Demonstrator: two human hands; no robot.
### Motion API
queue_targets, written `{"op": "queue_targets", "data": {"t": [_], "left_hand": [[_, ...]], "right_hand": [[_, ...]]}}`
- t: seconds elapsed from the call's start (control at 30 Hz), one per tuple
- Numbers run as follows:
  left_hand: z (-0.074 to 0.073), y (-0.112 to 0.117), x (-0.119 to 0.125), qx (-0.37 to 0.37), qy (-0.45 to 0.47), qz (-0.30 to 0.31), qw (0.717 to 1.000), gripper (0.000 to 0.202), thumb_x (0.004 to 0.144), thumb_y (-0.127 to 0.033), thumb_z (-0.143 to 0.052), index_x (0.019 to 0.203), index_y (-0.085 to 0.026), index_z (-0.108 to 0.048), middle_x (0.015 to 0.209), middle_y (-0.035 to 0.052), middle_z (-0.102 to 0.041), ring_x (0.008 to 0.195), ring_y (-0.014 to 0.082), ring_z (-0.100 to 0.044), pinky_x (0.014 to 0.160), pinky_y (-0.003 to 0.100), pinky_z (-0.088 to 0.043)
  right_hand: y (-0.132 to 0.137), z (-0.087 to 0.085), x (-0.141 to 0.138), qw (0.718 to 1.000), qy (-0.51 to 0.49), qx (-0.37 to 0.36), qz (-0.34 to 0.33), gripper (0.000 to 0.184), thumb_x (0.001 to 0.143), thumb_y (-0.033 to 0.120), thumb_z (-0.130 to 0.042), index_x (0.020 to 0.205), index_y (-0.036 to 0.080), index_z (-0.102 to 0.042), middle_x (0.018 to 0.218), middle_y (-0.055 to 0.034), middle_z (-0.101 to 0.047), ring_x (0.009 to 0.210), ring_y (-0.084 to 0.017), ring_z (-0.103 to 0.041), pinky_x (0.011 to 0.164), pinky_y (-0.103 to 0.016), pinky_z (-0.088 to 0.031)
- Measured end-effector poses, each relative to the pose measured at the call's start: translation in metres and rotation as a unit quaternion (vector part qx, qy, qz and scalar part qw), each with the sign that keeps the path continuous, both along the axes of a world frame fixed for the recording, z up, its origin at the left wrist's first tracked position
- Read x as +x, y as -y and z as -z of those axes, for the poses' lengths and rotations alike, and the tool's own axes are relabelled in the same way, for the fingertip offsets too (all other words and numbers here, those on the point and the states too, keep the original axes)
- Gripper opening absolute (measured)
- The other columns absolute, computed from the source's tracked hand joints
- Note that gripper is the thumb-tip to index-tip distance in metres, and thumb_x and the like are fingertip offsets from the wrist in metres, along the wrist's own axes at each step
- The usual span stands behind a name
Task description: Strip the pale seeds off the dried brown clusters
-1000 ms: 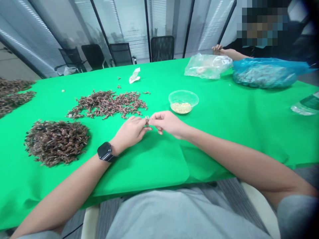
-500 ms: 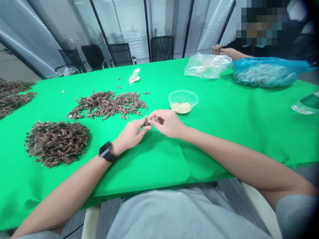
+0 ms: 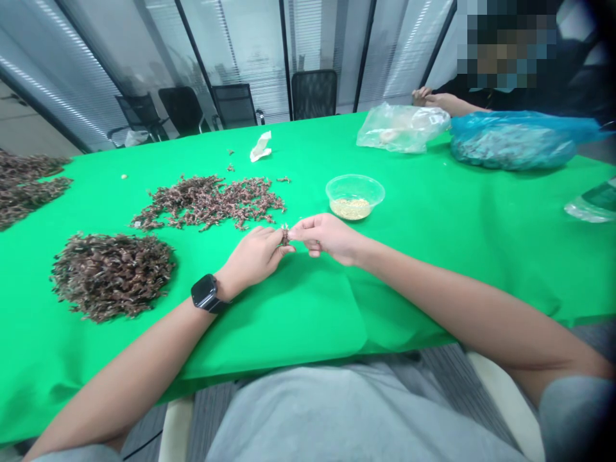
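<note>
My left hand (image 3: 255, 256), with a black watch on its wrist, pinches a small dried brown piece (image 3: 285, 237) between thumb and fingers. Pale tips stick up from the piece. At its right side, the thumb and forefinger of my right hand (image 3: 332, 239) are closed on its edge; exactly what they grip is too small to make out. Just beyond my right hand stands a clear plastic bowl (image 3: 356, 189) with pale yellowish bits in the bottom. Similar brown pieces lie in a loose spread (image 3: 212, 200) behind my left hand and in a denser heap (image 3: 113, 276) to its left.
More brown pieces (image 3: 29, 189) lie at the far left. A crumpled white tissue (image 3: 260, 147) rests toward the back. A clear bag (image 3: 404, 128), a full blue bag (image 3: 514, 141) and a bottle (image 3: 594, 202) are at the right. Across the table sits another person, hands together (image 3: 433, 99).
My right hand's fingers have straightened somewhat, with the fingertips still at the brown piece. My left hand keeps its hold almost in the same place. The view has shifted very slightly.
</note>
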State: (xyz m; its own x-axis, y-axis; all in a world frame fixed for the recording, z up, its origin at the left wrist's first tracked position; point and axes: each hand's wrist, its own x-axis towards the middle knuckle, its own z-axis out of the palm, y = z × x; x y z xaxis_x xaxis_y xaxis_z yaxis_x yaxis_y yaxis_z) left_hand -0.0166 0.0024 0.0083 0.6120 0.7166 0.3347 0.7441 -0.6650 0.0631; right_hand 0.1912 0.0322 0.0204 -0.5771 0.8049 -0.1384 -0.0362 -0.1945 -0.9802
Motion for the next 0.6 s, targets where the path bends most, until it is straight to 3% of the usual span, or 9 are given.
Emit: {"op": "queue_targets", "data": {"t": [0.1,0.33,0.6], "left_hand": [[-0.0009,0.0011,0.0001,-0.008,0.014,-0.001,1.000,0.034,0.104,-0.042,-0.040,0.095,-0.016,-0.059,0.089,0.0110,-0.067,0.080,0.0248,-0.058,0.077,0.037,-0.041],[0.0007,0.0036,-0.0013,-0.094,0.094,0.006,0.991,0.036,0.103,-0.046,-0.040,0.098,-0.017,-0.063,0.091,0.0073,-0.069,0.083,0.0220,-0.060,0.076,0.033,-0.043],[-0.0022,0.0066,-0.0001,-0.131,0.131,0.020,0.982,0.042,0.102,-0.050,-0.042,0.097,-0.017,-0.067,0.093,0.0074,-0.071,0.085,0.0216,-0.063,0.079,0.032,-0.045]], "right_hand": [[-0.0012,-0.0012,0.0021,1.000,-0.005,0.003,-0.009,0.030,0.068,0.037,-0.085,0.076,0.014,-0.068,0.049,0.0084,-0.041,0.047,-0.005,-0.031,0.043,-0.020,-0.031],[-0.0016,-0.0010,0.0034,0.997,0.014,0.076,-0.015,0.035,0.066,0.042,-0.085,0.082,0.014,-0.071,0.067,0.0019,-0.063,0.050,-0.005,-0.042,0.042,-0.020,-0.033],[-0.0048,0.0013,0.0067,0.985,0.045,0.166,-0.017,0.035,0.074,0.046,-0.078,0.087,0.014,-0.072,0.059,0.0041,-0.058,0.046,-0.006,-0.042,0.043,-0.022,-0.031]]}}
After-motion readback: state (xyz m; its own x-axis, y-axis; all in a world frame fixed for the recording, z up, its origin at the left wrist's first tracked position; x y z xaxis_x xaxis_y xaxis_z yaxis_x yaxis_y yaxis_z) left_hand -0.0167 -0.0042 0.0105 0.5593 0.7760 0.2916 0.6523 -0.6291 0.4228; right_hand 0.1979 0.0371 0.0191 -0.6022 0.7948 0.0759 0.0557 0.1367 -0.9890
